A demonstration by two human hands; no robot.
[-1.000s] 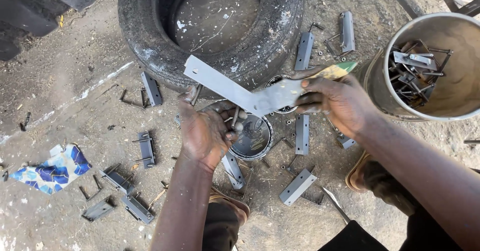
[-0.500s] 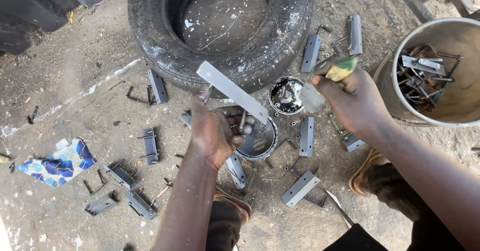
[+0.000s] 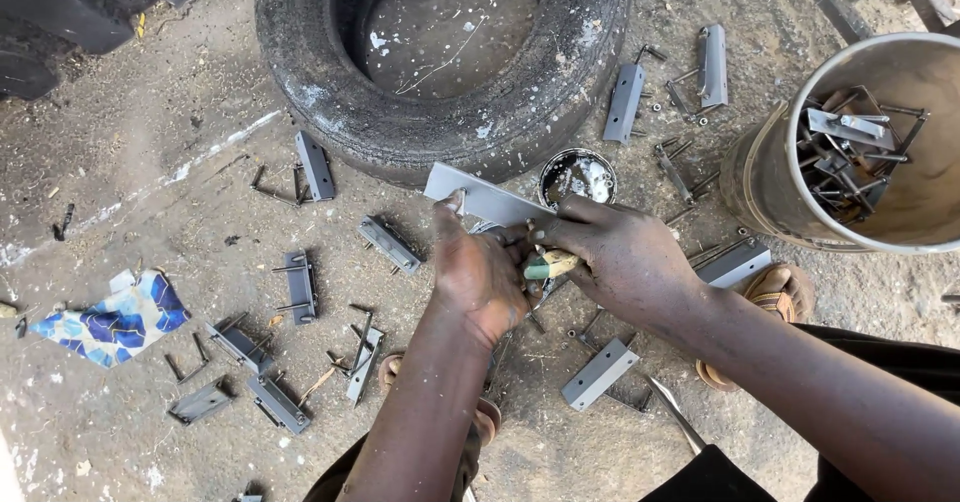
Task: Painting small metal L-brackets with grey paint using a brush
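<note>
The left hand (image 3: 478, 274) is closed on a flat grey metal bar (image 3: 485, 200), with the thumb pressing on its near edge; the bar lies tilted just in front of the old tyre (image 3: 440, 62) and its far end is close to the small tin (image 3: 577, 176) with dark content. The right hand (image 3: 625, 262) is curled around a tool with a green and yellow handle (image 3: 550, 265), touching the left hand. Around the hands the sandy ground (image 3: 150, 162) is full of small grey metal brackets (image 3: 600, 372) and bolts, so free room is little. On the right stands a big bucket (image 3: 770, 182) with metal parts inside, well apart from the bar. A blue patterned scrap (image 3: 115, 319) lies far left.
</note>
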